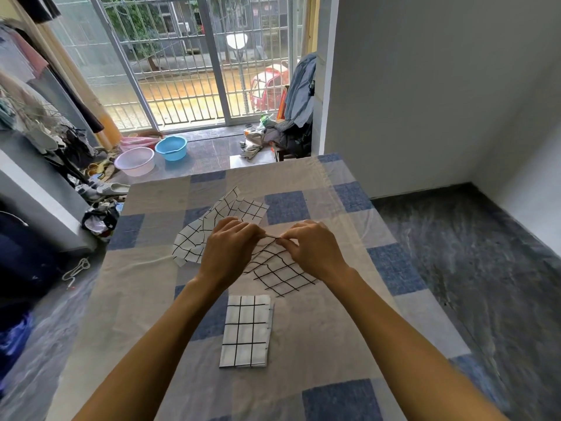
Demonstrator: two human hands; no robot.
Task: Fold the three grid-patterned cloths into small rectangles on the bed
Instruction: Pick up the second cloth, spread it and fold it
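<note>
Three white cloths with a black grid lie on the bed [145,287]. One folded cloth [246,331] is a small rectangle near me, flat on the sheet. A second cloth [280,268] hangs lifted between my hands, its lower part draped toward the bed. My left hand [232,247] and my right hand [312,246] pinch its top edge close together. The third cloth [212,226] lies crumpled behind my hands, partly hidden by them.
The bed has a beige and blue checked sheet; its far edge [243,165] faces a barred window. Basins [151,156], shoes and clothes clutter the floor at the left. Dark floor [470,268] and a white wall lie on the right.
</note>
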